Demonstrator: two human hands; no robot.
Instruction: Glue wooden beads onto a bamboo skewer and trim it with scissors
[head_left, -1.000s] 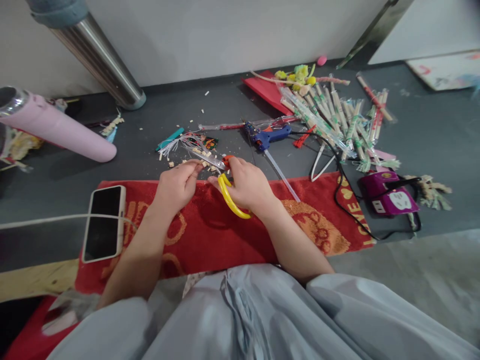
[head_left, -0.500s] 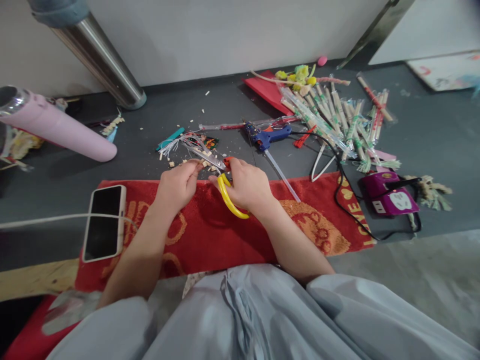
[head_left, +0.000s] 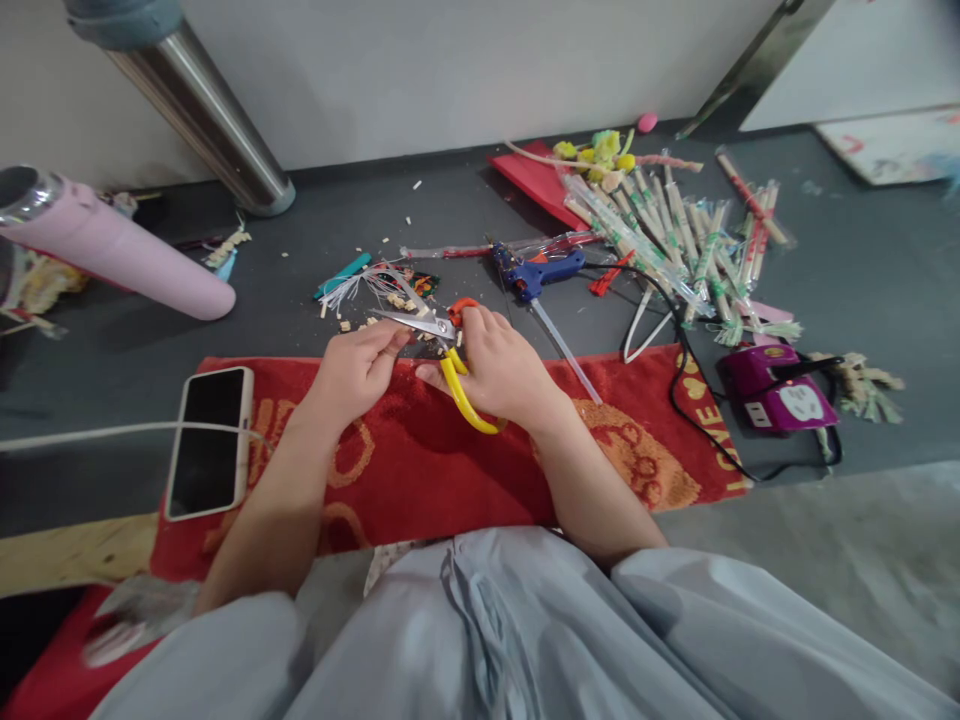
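My right hand point(head_left: 499, 365) grips a pair of scissors point(head_left: 466, 395) with yellow and orange-red handles. Their blades point left and stand apart. Close to the blades, my left hand point(head_left: 360, 370) is closed in a pinch; whatever lies between thumb and finger is too small or hidden to name. Small pale cut bits point(head_left: 397, 302) are scattered around and beyond the blades. Just past them lies a bundle of white strands point(head_left: 364, 285) next to a teal stick-like object point(head_left: 343, 275). Both hands are above the far edge of a red towel point(head_left: 442, 480).
A blue glue gun point(head_left: 544, 268) with a glue stick rests right of the hands, its black cord running to a purple power socket point(head_left: 780, 390). Several wrapped sticks point(head_left: 675, 225) are piled behind. A phone point(head_left: 210, 443), pink bottle point(head_left: 127, 245) and steel flask point(head_left: 210, 115) are left.
The scissors' blades have opened wider, and my right hand's fingers have spread with the handles. My left hand has shifted slightly right, still pinched.
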